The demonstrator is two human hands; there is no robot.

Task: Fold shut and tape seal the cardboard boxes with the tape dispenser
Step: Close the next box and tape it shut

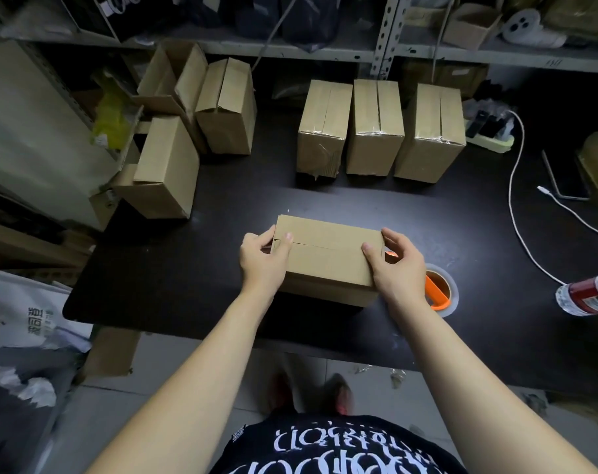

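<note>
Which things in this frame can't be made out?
Head view:
Tape dispenser: partly hidden behind the right hand and box.
Box contents: hidden by the closed flaps.
Bottle: cut off by the right edge.
Shoes: blurred.

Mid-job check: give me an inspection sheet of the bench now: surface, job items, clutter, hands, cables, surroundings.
Surface: dark table, lightly scuffed.
Job's things: front box, flaps folded shut, no tape visible on its seam; three taped boxes in a row behind; orange tape dispenser to its right, partly hidden by the hand.
Clutter: bottle at the right edge; more boxes piled left.
Grippers: left hand and right hand grip the front box's ends, thumbs on top.
Cables: white cable loose across the right side.
Surroundings: metal shelving behind.
</note>
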